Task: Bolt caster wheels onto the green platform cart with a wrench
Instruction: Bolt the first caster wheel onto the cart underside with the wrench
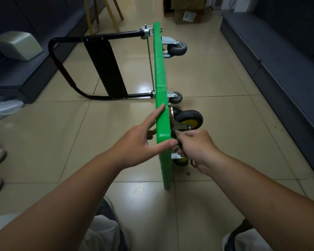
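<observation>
A black tubular handle with a red grip [65, 73] lies folded out to the left on the beige tiled floor [216, 78]. Mid-scene, the green plastic platform cart [159, 69] stands on its long edge. The left hand [134, 142] rests on its near top edge, released, with index finger straight and thumb laid across. Just right of the platform, the right hand [196, 147] is clenched round a dark slim wrench [177, 140], mostly hidden, at the mounting plate of a black caster wheel with a yellow hub [188, 119]. Two small grey casters [177, 48] sit farther along. A small metal nut [188, 173] lies on the floor nearby.
</observation>
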